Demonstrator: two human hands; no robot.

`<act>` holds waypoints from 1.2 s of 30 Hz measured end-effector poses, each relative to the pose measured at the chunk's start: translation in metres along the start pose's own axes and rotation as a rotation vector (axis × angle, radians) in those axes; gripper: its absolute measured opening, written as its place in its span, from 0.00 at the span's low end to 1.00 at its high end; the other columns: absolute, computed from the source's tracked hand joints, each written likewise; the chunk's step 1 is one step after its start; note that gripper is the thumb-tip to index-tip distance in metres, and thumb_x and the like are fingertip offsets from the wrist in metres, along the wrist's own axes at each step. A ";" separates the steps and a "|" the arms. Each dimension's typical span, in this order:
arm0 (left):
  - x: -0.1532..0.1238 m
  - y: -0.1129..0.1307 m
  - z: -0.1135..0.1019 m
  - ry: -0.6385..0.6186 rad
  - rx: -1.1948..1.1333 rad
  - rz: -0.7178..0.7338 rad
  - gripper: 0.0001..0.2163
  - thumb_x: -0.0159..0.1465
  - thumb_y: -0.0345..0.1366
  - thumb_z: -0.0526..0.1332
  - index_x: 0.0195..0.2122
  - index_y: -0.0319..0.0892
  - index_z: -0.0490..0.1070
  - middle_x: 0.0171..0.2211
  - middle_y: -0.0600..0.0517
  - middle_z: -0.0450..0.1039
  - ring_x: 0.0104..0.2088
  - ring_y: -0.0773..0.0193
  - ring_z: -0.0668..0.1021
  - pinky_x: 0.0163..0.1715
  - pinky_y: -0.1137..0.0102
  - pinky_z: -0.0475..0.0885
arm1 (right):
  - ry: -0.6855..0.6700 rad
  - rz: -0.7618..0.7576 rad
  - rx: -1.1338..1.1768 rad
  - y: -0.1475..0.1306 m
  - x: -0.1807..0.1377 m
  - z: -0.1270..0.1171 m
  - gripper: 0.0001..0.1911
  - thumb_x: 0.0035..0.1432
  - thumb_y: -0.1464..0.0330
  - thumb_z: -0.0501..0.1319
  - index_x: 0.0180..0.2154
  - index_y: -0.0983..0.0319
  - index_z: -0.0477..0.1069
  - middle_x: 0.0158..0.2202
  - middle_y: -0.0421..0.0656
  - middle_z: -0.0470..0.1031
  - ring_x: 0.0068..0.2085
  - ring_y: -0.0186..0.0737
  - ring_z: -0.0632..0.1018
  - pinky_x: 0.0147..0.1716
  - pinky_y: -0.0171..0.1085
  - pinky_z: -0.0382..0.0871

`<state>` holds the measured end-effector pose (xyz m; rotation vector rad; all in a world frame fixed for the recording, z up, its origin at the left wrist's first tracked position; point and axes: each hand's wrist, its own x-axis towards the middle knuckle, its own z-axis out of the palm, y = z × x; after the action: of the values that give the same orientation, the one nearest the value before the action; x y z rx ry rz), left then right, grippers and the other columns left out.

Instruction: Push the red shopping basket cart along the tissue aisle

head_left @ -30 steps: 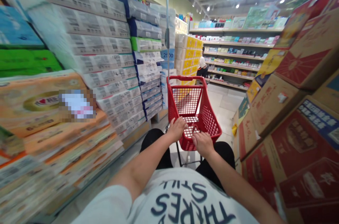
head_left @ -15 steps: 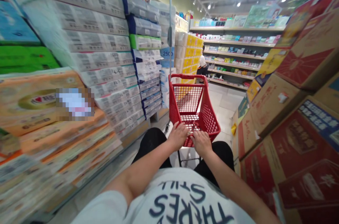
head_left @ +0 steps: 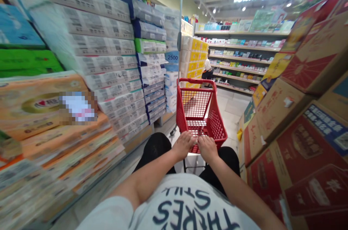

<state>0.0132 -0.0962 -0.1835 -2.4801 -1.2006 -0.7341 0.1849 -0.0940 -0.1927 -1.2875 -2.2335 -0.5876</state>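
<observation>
A red plastic shopping cart [head_left: 214,123] stands in the aisle straight ahead, its mesh basket empty. My left hand [head_left: 183,143] grips the near rim of the cart, fingers curled over it. My right hand [head_left: 207,148] holds the same rim right beside the left, also closed round it. A thin metal pole [head_left: 180,23] rises from the cart's left side up out of the picture.
Stacked packs of tissue paper [head_left: 108,63] wall the left side of the aisle. Piled cardboard boxes [head_left: 299,114] crowd the right. Bare tiled floor [head_left: 231,105] leads ahead to product shelves [head_left: 239,59], where a person [head_left: 208,67] crouches.
The cart has shifted slightly to the right and the hands have come closer together on its rim. The tissue stacks slide past on the left.
</observation>
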 end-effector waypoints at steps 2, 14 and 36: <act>0.006 0.001 -0.001 -0.049 -0.003 -0.010 0.08 0.67 0.34 0.51 0.40 0.41 0.68 0.40 0.46 0.71 0.48 0.57 0.70 0.60 0.56 0.54 | -0.003 -0.004 0.003 0.002 0.000 -0.001 0.12 0.65 0.66 0.50 0.32 0.60 0.68 0.31 0.43 0.72 0.35 0.39 0.67 0.37 0.39 0.50; 0.024 0.005 -0.004 -0.125 0.044 -0.044 0.11 0.68 0.37 0.49 0.36 0.41 0.69 0.35 0.47 0.71 0.43 0.57 0.71 0.58 0.55 0.54 | 0.021 0.016 0.007 0.003 0.003 0.001 0.10 0.64 0.68 0.52 0.33 0.61 0.69 0.30 0.42 0.72 0.34 0.39 0.67 0.36 0.40 0.50; 0.020 0.006 0.008 -0.054 0.008 -0.004 0.10 0.67 0.40 0.52 0.37 0.41 0.68 0.36 0.46 0.70 0.42 0.56 0.70 0.52 0.57 0.60 | 0.057 0.039 0.042 0.003 -0.001 0.000 0.09 0.62 0.69 0.53 0.36 0.61 0.72 0.31 0.43 0.74 0.36 0.40 0.69 0.37 0.40 0.52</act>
<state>0.0309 -0.0835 -0.1795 -2.5071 -1.2246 -0.6665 0.1884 -0.0930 -0.1930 -1.2744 -2.1580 -0.5529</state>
